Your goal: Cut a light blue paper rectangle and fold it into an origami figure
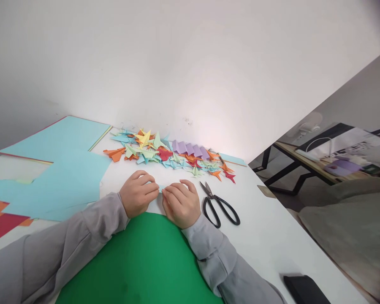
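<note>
Left hand (139,193) and right hand (182,202), fingertips together, pinch blue paper (161,188) (seemingly small, mostly hidden); should be light, easily creased; hold edges.

Head-worn view, looking forward and down, close over a white table (269,238), wall (177,63) ahead, far right seemingly blurred

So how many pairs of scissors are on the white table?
1: the black-handled scissors lie on the white table, just right of the right hand. Any beneath the folded paper pieces would be hidden.
</note>
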`<state>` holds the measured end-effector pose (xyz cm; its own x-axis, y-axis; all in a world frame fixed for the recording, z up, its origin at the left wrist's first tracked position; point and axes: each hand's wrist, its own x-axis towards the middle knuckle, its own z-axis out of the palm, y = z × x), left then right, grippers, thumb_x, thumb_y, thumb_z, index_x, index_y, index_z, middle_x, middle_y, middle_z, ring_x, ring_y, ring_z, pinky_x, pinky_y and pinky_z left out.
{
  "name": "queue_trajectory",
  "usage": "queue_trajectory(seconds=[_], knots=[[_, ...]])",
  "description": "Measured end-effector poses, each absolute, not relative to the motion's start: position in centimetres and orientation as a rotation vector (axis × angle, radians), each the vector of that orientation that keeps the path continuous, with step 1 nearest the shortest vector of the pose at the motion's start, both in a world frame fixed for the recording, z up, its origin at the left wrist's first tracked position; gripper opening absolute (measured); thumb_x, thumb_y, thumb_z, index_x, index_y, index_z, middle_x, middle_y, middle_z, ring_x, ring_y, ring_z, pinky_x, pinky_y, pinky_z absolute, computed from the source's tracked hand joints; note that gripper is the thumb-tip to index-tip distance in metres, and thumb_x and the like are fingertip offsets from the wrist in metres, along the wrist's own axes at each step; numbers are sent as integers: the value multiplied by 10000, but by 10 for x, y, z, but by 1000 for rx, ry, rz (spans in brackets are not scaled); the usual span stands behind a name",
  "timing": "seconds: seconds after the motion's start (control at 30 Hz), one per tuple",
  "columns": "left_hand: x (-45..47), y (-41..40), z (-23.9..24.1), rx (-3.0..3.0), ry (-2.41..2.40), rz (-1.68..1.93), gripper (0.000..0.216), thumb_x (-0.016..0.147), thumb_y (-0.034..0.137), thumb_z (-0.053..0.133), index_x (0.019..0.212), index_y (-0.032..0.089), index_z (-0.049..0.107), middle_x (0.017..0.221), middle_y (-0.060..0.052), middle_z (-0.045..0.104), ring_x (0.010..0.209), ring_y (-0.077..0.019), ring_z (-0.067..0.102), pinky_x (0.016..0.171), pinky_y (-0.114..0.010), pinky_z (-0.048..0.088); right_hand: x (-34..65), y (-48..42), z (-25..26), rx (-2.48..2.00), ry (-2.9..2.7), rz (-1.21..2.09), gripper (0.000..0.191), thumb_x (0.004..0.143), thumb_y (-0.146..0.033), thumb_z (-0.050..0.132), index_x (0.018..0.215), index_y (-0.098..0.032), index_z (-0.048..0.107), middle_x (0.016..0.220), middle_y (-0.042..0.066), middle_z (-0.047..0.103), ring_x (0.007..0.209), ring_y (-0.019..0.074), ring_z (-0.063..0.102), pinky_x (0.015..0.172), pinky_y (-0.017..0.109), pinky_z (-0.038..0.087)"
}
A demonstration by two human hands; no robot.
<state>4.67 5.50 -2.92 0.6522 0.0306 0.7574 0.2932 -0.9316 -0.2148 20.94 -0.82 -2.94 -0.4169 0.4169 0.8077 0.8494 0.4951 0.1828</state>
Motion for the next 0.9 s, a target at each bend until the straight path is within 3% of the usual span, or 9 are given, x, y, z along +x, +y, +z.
queue_trajectory(seconds=[0.27, 0.43, 0.73, 0.9], knots=[[40, 61, -29, -2493, -285, -1259, 175, 765, 30, 464, 773, 171, 567, 747, -3, 677, 772, -169, 562, 748, -364, 389, 224, -6, -33, -1079, -1915, -728, 114, 721, -76, 581, 786, -169, 590, 732, 33, 689, 726, 175, 611, 768, 376, 422], [42, 59, -31, -2542, -256, -1226, 169, 783, 46, 457, 785, 170, 572, 750, -8, 674, 779, -165, 561, 770, -362, 392, 217, -8, -31, -1034, -2018, -659, 186, 731, -112, 595, 910, -162, 602, 850, 51, 700, 815, 196, 609, 771, 378, 421], [45, 57, -31, -2600, -257, -1221, 148, 781, 68, 481, 845, 158, 580, 781, -33, 672, 805, -184, 558, 746, -361, 407, 212, -9, -33, -988, -2026, -708, 131, 718, -74, 596, 815, -162, 593, 767, 32, 694, 747, 179, 596, 746, 369, 425], [44, 56, -30, -2574, -299, -1314, 88, 782, 99, 511, 788, 168, 566, 725, -24, 652, 795, -176, 557, 746, -354, 413, 211, -9, -32, -984, -1994, -685, 92, 717, -89, 591, 762, -168, 575, 706, 23, 675, 722, 169, 592, 731, 356, 429]])
